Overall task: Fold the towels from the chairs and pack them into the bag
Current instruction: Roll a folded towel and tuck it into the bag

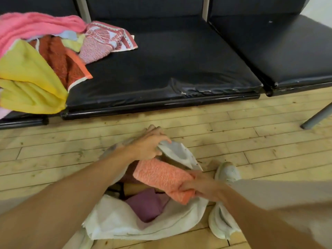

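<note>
The head camera looks down on a white bag [136, 223] lying open on the wooden floor [251, 141], with both bare arms reaching into the scene. The left hand [149, 142] grips the far edge of the bag's opening, fingers curled over the white cloth and lifting it up. The right hand [199, 186] is closed around one end of a folded orange towel [161, 177], which lies across the mouth of the bag, tilted from the right hand up toward the left hand. Under that towel, inside the bag and nearer the person than both hands, sits a folded purple towel [147, 205]; a darker pinkish one shows just below the left wrist, and something tan lies between them, too hidden to tell what it is. Just to the right of the right hand stands a pale shoe [227, 172], and another one [221, 221] lies below the right forearm, touching the bag's side.

Well beyond the left hand stand black padded chairs [170, 60] in a row. On the seats far left of the left hand lies a loose pile: a pink towel [30, 26] on top, a yellow towel [27, 83] hanging over the front edge, a rust-red towel [62, 63] beside it, and a patterned pink-and-white towel [106, 40] spread toward the middle seat
</note>
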Available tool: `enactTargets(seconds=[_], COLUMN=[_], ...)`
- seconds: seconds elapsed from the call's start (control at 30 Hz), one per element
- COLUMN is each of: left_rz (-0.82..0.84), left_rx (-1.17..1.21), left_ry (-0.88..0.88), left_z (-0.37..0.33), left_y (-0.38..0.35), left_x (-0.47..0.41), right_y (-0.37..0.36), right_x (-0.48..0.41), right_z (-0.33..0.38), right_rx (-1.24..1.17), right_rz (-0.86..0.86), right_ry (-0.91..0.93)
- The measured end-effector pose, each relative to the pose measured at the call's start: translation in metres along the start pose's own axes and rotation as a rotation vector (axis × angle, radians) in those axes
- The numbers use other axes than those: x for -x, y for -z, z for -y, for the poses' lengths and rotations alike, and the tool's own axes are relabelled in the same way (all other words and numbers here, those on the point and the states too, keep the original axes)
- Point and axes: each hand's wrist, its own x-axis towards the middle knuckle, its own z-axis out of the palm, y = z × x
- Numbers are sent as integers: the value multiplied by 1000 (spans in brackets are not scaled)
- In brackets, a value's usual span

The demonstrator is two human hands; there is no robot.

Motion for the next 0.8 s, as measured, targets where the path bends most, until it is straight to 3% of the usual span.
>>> enactTargets(seconds=[0.07,0.13,0.23,0.37,0.47,0.57,0.7,0.8], left_rz=[-63,-4,-120,-215,-143,-104,-76,-81], left_rx=[-233,-342,-216,-102,-8,-77,-156,-113], left_ry=[-56,-106,-132,-27,23,61,47,47], left_z=[2,7,13,-2,-3,-1,-4,-7], left_y=[-7,-11,-22,-12,4,13,21,23], left_x=[-9,-16,-23,-27,-30,-31,-34,-35], right_y=[-10,-18,-23,-24,-19,-24,-55,-80], right_x=[-5,-10,-17,-12,-7,-6,-5,-10], right_z=[-7,-10,-15,-18,-14,-14,-19,-22], right_rx=[-124,-257,-324,-283,-430,-577,-581,-746], right_rz=[-5,-35,-56,-55,-222,-379,-574,-662], right_ry=[-12,19,38,22,90,118,99,58])
